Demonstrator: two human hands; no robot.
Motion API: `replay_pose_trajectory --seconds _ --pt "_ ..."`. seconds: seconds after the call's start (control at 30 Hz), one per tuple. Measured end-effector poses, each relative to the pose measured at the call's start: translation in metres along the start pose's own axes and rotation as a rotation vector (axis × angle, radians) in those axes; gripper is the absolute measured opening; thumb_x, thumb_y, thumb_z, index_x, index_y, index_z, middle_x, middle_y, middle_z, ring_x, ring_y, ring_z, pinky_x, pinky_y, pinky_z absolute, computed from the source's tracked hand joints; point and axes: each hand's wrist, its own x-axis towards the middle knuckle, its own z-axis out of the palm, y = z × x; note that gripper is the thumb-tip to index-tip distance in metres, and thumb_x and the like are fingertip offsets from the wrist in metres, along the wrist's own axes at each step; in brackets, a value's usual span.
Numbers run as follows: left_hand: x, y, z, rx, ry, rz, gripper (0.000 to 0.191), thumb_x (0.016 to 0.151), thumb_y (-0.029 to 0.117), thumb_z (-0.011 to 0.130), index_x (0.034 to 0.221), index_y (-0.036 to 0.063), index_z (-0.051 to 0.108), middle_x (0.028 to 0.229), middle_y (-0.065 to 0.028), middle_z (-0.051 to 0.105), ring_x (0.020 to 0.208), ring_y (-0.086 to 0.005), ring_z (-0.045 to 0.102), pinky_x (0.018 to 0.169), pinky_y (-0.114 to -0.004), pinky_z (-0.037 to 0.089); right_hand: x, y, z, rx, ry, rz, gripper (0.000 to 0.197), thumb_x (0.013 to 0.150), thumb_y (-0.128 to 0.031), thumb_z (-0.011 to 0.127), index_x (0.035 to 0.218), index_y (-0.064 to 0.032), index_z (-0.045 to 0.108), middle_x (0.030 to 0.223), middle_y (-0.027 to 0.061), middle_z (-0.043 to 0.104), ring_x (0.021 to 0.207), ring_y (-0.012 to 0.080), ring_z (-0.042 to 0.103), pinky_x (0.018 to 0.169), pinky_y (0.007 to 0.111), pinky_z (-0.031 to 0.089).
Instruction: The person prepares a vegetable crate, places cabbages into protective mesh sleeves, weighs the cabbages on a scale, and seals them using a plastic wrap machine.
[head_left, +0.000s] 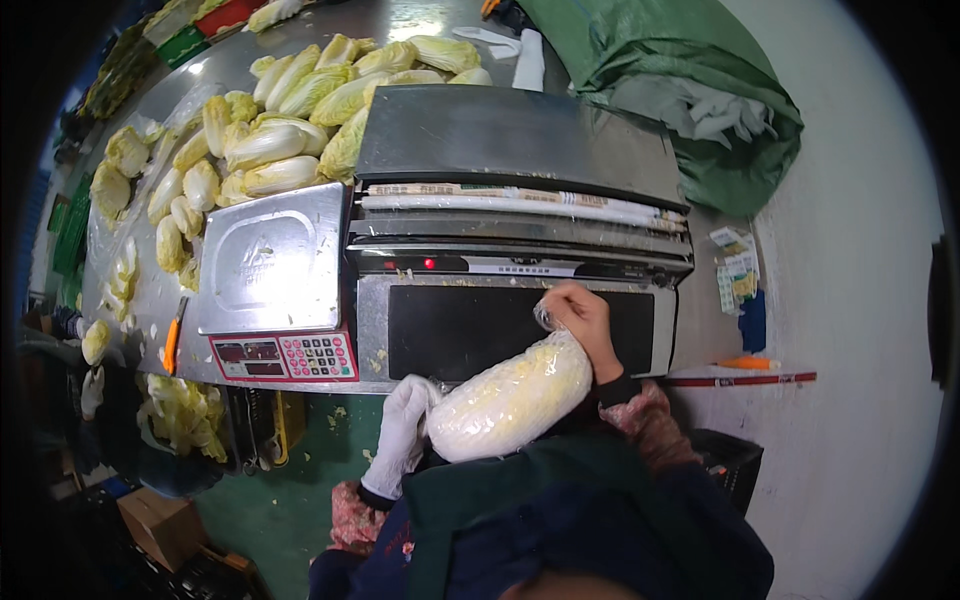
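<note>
A head of napa cabbage (514, 401) in clear cling film lies slanted close to my body, in front of the film wrapping machine (517, 217). My left hand (409, 412), in a white knit glove, grips the gathered film at the cabbage's lower left end. My right hand (583, 319), bare, pinches the twisted film at its upper right end. Beneath and beyond the right hand is the machine's black heating plate (457, 330). Some fingertips on both hands are hidden.
Left of the machine stands a digital scale (274, 259). Napa cabbages (277, 146) are heaped behind it, and an orange-handled knife (174, 337) lies beside it. A green woven sack (675, 60) sits at the back right. At far left, a co-worker's gloved hand (93, 391) is near a cabbage.
</note>
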Motion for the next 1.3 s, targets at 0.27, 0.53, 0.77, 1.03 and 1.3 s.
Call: replay_pose_trajectory --seconds 0.27,0.53,0.77,1.03,1.3 --pt "0.022 0.081 0.043 0.202 -0.564 0.088 0.046 0.093 0.026 0.056 0.133 0.0031 0.051 0.150 -0.0169 0.031 0.145 -0.0286 0.021 0.116 -0.040 0.018 -0.043 -0.045 0.032 0.506 -0.815 0.438 0.019 0.096 -0.022 0.061 0.091 -0.0060 0.051 0.115 0.0065 0.047 0.110 0.0148 0.044 0.099 0.032 0.033" --pt "0.058 0.116 0.045 0.770 -1.398 0.085 0.058 0.093 0.026 0.063 0.143 0.0034 0.042 0.141 -0.0177 0.050 0.128 -0.0311 0.052 0.107 -0.038 0.040 -0.123 -0.042 0.041 0.946 -0.291 0.859 0.037 0.100 -0.022 0.051 0.131 -0.0016 0.049 0.129 0.0089 0.055 0.120 0.0169 0.055 0.100 0.032 0.045" --pt "0.015 0.028 0.067 0.077 -0.735 -0.856 0.051 0.098 0.032 0.051 0.137 -0.0009 0.045 0.130 -0.0194 0.056 0.114 -0.0282 0.061 0.096 -0.039 0.051 -0.224 -0.067 0.063 0.936 0.642 0.320 0.060 0.099 -0.052 0.042 0.146 -0.0163 0.034 0.139 0.0037 0.049 0.130 0.0223 0.045 0.111 0.041 0.034" --pt "-0.056 -0.074 0.195 0.339 -1.074 -0.601 0.056 0.104 0.036 0.041 0.148 0.0042 0.029 0.148 -0.0129 0.038 0.134 -0.0216 0.041 0.112 -0.036 0.033 -0.305 -0.063 -0.045 0.717 1.000 0.050 0.057 0.089 -0.020 0.070 0.136 -0.0049 0.042 0.122 0.0095 0.057 0.109 0.0181 0.058 0.093 0.035 0.050" --pt "-0.082 -0.147 0.226 0.462 -1.007 -0.730 0.057 0.102 0.034 0.050 0.149 0.0060 0.033 0.142 -0.0148 0.047 0.120 -0.0227 0.055 0.099 -0.035 0.046 -0.551 0.019 -0.260 0.258 1.499 0.138 0.038 0.092 -0.022 0.067 0.124 -0.0085 0.052 0.112 0.0037 0.061 0.100 0.0166 0.061 0.085 0.032 0.051"
